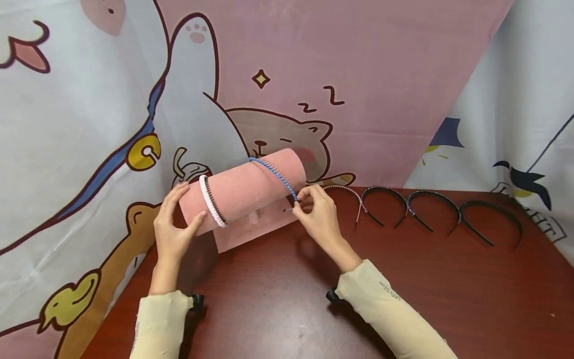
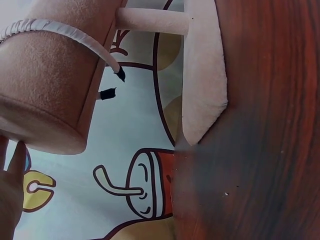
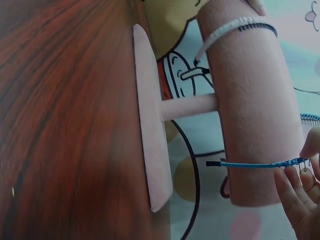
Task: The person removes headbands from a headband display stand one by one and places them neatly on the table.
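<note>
A pink fabric-covered headband stand [image 1: 251, 192], a thick roll on a short post and flat base, stands tilted across the head view. My left hand [image 1: 172, 227] holds the roll's left end, thumb in front and fingers behind. Close to it a white wrapped headband [image 1: 209, 202] with dark teeth goes round the roll; its two black tips hang apart below in the left wrist view. Toward the other end lies a blue toothed headband [image 1: 279, 175] over the roll. My right hand [image 1: 319, 212] pinches the blue headband's near side, one black-tipped end reaching past the roll [image 3: 255, 100].
Several dark toothed headbands [image 1: 432, 193], some with coloured wrapping, stand in a row on the reddish-brown table [image 1: 278, 309] to the right. A cartoon-printed cloth [image 1: 381, 75] hangs behind the table and along its left side.
</note>
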`<state>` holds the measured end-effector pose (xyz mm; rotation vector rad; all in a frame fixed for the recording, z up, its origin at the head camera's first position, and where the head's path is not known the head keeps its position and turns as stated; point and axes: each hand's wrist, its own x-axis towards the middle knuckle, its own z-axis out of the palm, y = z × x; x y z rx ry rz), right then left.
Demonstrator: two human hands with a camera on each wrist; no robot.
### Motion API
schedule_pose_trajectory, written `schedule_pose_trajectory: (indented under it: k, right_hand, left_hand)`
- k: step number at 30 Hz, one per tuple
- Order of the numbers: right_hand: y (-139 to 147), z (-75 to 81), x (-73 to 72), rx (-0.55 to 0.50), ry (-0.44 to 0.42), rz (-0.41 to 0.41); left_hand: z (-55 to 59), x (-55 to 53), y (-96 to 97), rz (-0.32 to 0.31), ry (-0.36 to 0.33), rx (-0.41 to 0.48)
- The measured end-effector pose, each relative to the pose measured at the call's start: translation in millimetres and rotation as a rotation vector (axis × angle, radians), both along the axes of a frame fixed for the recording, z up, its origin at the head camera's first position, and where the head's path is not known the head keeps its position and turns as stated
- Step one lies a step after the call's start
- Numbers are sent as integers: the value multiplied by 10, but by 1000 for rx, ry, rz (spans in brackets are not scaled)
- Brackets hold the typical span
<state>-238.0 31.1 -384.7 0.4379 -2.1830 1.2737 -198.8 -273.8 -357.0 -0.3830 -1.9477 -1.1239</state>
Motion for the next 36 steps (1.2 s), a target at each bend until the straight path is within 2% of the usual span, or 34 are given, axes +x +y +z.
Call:
schedule_pose_trajectory:
  k: [8,13,16,19,22,27,29,36]
  right_hand:
    - [250,88,18,-100,25,-52]
    - [444,228,34,-258,16,-75]
    - [582,329,45,-375,1,-81]
    - [734,409,64,-435,-35,-97]
    - [891,435,94,-423,-102,-113]
    - [1135,376,158,-331,-232,-129]
    - [1211,342,183,-285,-275,-128]
    - [1398,243,257,-192,-391,-40]
  left_hand:
    - [6,-2,44,13,16,7]
    - [-5,-6,89,14,15,12]
    - [-10,5,111,37,15,19]
    - [-4,30,125,64,12,29]
    - [20,59,132,84,11,31]
    - [27,59,136,88,15,21]
    - [-9,34,117,86,19,26]
    - [-228,-140,-45,95,12,26]
